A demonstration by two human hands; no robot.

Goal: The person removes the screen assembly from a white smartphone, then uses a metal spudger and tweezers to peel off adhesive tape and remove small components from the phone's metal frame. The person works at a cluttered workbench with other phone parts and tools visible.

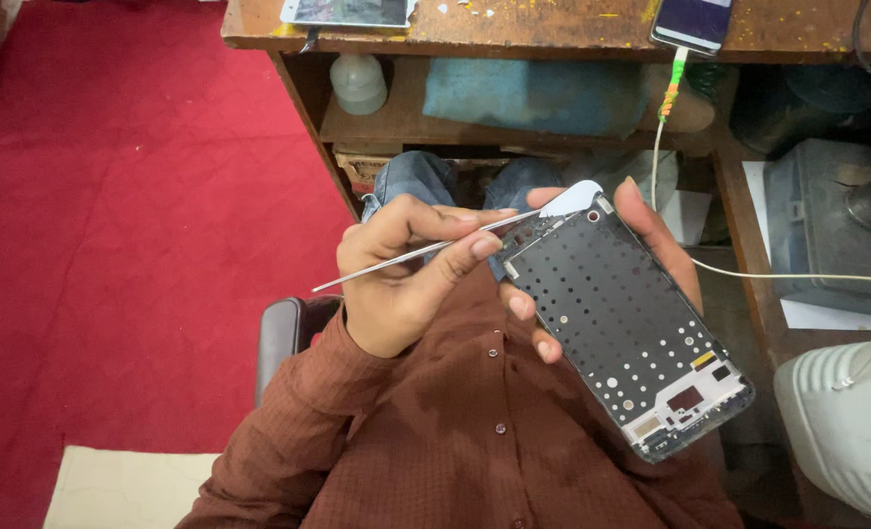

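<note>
Half-hidden tweezers [426,252] — tips behind phone frame [631,333]

Two phone screens lying on wooden desktop: white-framed phone [349,11] at top centre, dark-screened phone [692,22] at top right, both cropped.

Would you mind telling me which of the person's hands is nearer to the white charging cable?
The right hand. It holds the phone frame just left of the white charging cable, while the left hand, gripping the tweezers, sits farther left.

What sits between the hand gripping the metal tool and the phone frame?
Only the thin metal tool bridges them: it runs from the left hand to the phone frame, held by the right hand. Head view.
</note>
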